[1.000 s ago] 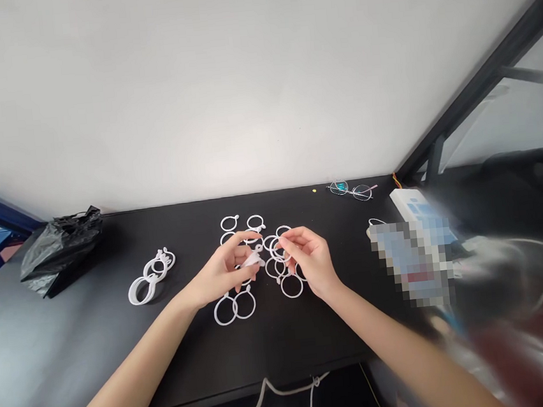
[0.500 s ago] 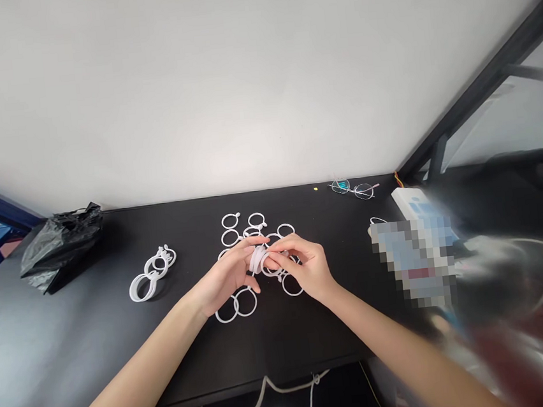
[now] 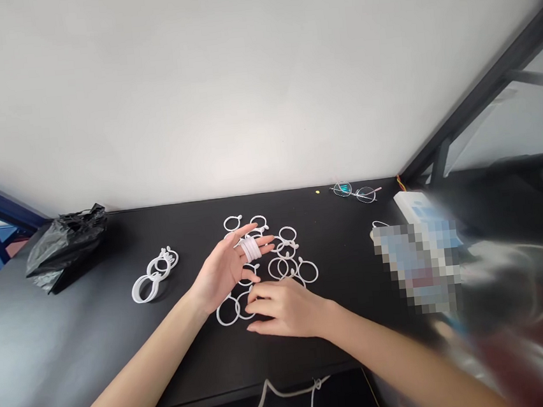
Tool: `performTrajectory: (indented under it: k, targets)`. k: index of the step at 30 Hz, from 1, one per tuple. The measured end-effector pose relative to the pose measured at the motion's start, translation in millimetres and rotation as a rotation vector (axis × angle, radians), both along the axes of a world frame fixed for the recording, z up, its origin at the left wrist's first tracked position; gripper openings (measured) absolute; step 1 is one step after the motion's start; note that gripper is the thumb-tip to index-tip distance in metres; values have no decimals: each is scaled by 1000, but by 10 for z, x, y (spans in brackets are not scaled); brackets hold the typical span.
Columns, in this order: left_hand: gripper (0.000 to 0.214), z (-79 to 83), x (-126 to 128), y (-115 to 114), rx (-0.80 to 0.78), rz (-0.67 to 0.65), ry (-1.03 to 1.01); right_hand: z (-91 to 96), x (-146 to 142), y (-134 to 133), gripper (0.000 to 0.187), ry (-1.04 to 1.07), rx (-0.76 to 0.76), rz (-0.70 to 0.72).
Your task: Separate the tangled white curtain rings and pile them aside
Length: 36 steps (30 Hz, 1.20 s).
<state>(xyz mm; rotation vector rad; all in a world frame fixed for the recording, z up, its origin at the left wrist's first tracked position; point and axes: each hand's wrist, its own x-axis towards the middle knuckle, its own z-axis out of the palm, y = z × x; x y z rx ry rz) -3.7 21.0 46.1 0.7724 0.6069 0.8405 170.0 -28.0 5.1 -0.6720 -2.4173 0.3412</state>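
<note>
My left hand (image 3: 220,269) is over the desk with its fingers stretched out. Several white curtain rings (image 3: 250,249) sit stacked around its middle fingers. Below it, my right hand (image 3: 284,310) reaches left, palm down and fingers apart, its tips beside a white ring (image 3: 227,311) and over a second one that overlaps it. Whether those fingertips touch the ring, I cannot tell. More loose rings (image 3: 308,270), each with a small knob, lie scattered around and partly under both hands. To the left stands a group of stacked rings (image 3: 145,288).
The black desk (image 3: 195,358) meets a pale wall at the back. A crumpled black plastic bag (image 3: 67,249) lies at far left. Glasses (image 3: 365,195) rest near the wall. At right are a white box (image 3: 416,205) and a blurred-out packet. Cables (image 3: 265,393) hang below the front edge.
My right hand has left the rings on my left fingers and moved down toward loose rings at the front. The left hand keeps its stack, with its fingers more spread.
</note>
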Motion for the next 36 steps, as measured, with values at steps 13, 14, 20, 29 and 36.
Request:
performTrajectory:
  k: [13,14,20,29,36]
  targets:
    - [29,-16,-5,27,3,228,9,351,319,206,18,546,-707,-295]
    - [29,-20,8,16,-3,221,9,353,335,225,17,634,-685,-341]
    - [37,-15,85,-73,-71,54,-38,231,265,204,9,688,-560,-295]
    - [36,7,78,-125,139,14,-72,254,225,238,30,791,-1198,-301]
    - [47,132,91,-277,436,-334,166,242,130,165,27,794,-1565,40]
